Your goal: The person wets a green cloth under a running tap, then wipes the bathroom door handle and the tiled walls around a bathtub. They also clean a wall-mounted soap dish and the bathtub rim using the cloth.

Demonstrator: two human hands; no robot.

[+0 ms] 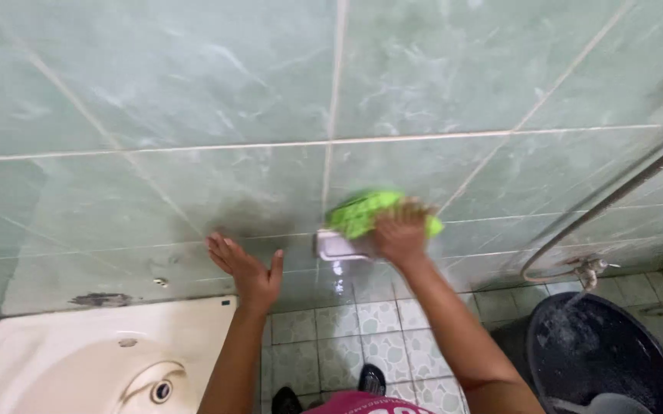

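Bathroom: pale green marbled wall (193, 92) with white grout lines, small patterned floor tiles (377, 337) below. Cream sink (78, 360) bottom left, black bucket (600, 353) bottom right under a tap (588, 268), hose (615, 199) running up the wall. Right hand (402, 234) closed on a green cloth (362, 212), pressing it flat to the wall at a grout joint; a white block (339, 247) sits under the cloth, touching the wall. Left hand (245, 268) open, fingers spread, palm against the wall, just above the sink's corner. Hands apart.
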